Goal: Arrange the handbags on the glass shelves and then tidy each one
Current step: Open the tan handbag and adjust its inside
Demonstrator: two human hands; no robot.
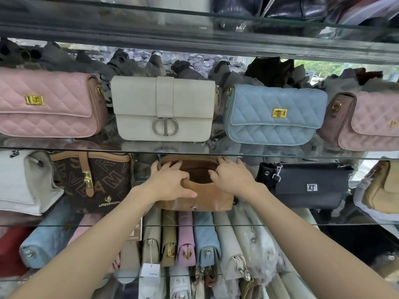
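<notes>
- The tan soft-leather handbag with an open top (pixel 207 196) sits on the middle glass shelf (pixel 280 223), between the brown monogram bag (pixel 95 182) and the black flap bag (pixel 306 186).
- Our left hand (pixel 170 183) and right hand (pixel 232 178) each curl over its open rim, fingers inside, thumbs outside.
- We judge it light and floppy, likely to sag; the rim edges near the side seams look like the best hold.

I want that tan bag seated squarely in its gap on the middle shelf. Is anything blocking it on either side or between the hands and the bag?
Nothing visible does. Both the left hand and right hand already rest on the tan bag. It sits in open space between the brown monogram bag and the black bag.
</notes>
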